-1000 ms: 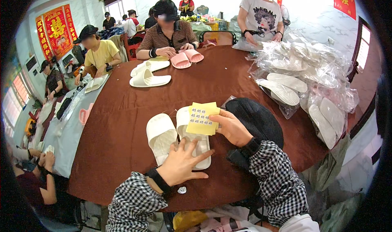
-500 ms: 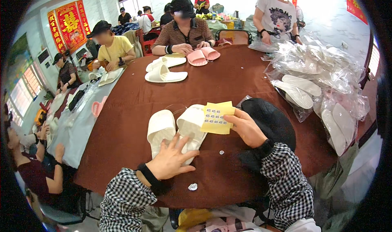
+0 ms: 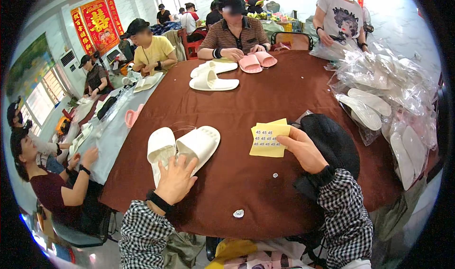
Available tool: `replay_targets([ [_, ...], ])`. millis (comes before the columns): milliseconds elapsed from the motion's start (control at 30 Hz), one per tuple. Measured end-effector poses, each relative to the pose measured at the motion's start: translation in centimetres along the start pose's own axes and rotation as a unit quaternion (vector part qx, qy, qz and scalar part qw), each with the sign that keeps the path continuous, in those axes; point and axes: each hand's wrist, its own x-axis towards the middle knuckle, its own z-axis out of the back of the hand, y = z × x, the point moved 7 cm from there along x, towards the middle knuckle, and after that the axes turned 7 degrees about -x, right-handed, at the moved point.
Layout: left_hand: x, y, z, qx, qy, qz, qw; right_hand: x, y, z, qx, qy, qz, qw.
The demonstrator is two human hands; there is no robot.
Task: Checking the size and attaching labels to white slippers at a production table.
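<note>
Hat (image 3: 335,143), perhaps, crowds right grip (image 3: 307,151) pinching labels (image 3: 266,137) (left grip (image 3: 174,183) splayed on slippers (image 3: 203,142)).

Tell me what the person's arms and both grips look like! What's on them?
Loose, puffy sleeves in a small black-and-white check: the left sleeve and the right sleeve. There's a black band on each wrist, the left band and the right band. The left grip and right grip are bare, without gloves.
</note>
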Motion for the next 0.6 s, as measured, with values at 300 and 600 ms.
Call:
replay_targets([
  [300, -1.4, 6.4, -0.4, -0.039, -0.081, 0.187, 0.978, -0.2, 0.8, -0.3, 0.002, -0.002, 0.005, 1.0],
  [600, -0.1, 17.6, -1.7, -0.102, -0.048, 0.236, 0.965, -0.2, 0.7, -0.5, -0.038, 0.007, 0.002, 0.999],
])
